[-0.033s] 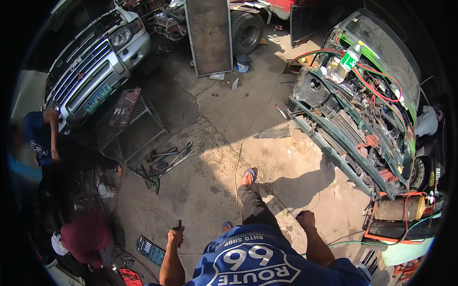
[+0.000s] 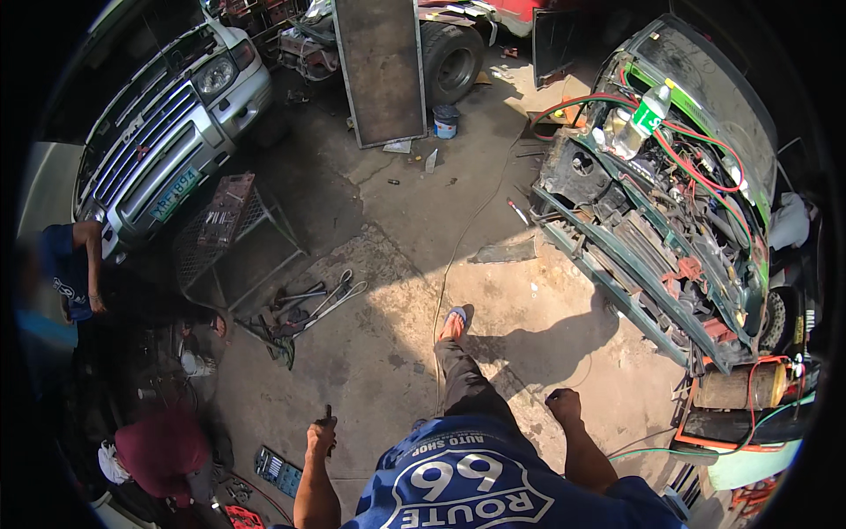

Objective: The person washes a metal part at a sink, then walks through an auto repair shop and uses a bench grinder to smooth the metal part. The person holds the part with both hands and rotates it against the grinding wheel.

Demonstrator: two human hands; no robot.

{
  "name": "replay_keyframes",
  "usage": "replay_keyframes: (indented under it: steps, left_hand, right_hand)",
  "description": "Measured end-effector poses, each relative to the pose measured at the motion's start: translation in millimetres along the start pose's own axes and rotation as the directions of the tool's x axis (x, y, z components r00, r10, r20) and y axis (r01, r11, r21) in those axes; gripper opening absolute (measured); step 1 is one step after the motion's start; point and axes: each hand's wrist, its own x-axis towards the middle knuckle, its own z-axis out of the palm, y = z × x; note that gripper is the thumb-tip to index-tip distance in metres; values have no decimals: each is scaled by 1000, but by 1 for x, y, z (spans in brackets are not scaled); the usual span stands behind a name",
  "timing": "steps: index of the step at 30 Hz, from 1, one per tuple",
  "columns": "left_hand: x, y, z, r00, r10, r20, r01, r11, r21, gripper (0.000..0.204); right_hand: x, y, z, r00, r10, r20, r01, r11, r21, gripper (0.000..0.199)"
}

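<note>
My left hand (image 2: 322, 436) hangs low at my left side, its fingers wrapped round a short dark stick-like tool (image 2: 329, 411) whose end sticks up past the thumb. The grip hides the rest of it, so its kind does not show. Out to my right, my right hand (image 2: 563, 405) is curled closed over the sunlit concrete, touching nothing around it. Anything inside that fist is hidden. Nearest my left hand on the floor lies an open blue-grey tool case (image 2: 278, 472) with small pieces in it.
A dismantled green vehicle (image 2: 643, 238) stands at right, a silver vehicle (image 2: 181, 119) at far left. Metal tools (image 2: 304, 309) lie beside a mesh stand (image 2: 220, 238). A cable (image 2: 454, 251) crosses the floor. Two people, one in a maroon shirt (image 2: 163, 450), are at left.
The view has shifted slightly, and the silver vehicle and stand sit a little farther left. Both hands keep nearly the same pose.
</note>
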Motion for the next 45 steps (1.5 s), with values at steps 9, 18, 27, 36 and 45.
replay_keyframes:
  steps: [9, 18, 27, 36, 45]
  left_hand:
    - [107, 310, 40, 963, -229, 141, 201, 962, 186, 44]
    - [222, 624, 82, 883, -436, 172, 368, 872, 323, 54]
    - [339, 953, 41, 979, 79, -190, -87, 996, -36, 63]
    - [272, 1001, 169, 923, -236, -303, 131, 935, -330, 63]
    - [133, 839, 393, 454, -828, 329, 699, 103, -707, 52]
  right_hand:
    - [372, -304, -157, 940, -307, -151, 319, 946, 62, 17]
    - [688, -522, -292, 918, -350, -188, 391, 878, 274, 19]
    - [984, -510, -349, 847, -514, 131, 464, 838, 288, 17]
    - [1188, -691, -399, 568, -707, 421, 787, 617, -25, 16]
    - [1118, -855, -324, 316, -828, 463, 948, 260, -182, 24]
